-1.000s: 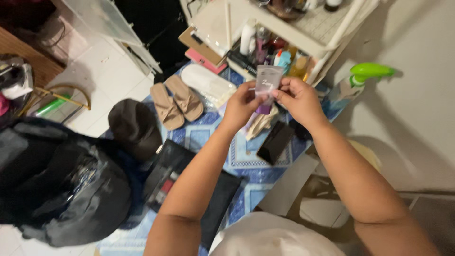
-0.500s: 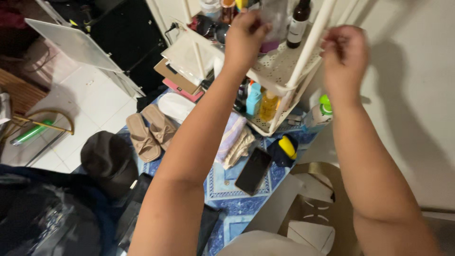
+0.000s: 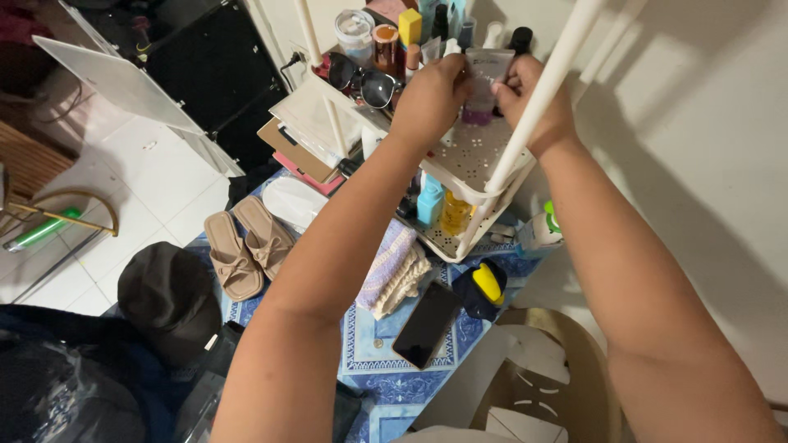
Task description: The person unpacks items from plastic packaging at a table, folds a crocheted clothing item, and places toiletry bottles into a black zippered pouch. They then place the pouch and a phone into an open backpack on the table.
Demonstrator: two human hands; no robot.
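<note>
Both my hands meet over the top tier of a white plastic rack. A small grey tube with a purple cap stands cap-down on the perforated shelf, gripped by my left hand on its left side and by my right hand on its right. A white rack post crosses in front of my right hand. Behind the tube stand several bottles and jars, with dark sunglasses to the left.
The lower tier holds a blue bottle and a yellow bottle. On the blue patterned mat lie a phone, a folded cloth, tan sandals and a dark cap. A beige plastic chair sits below right.
The tube went from in front of me up onto the top shelf. My right hand, off to the right half a second ago, has come back onto the tube.
</note>
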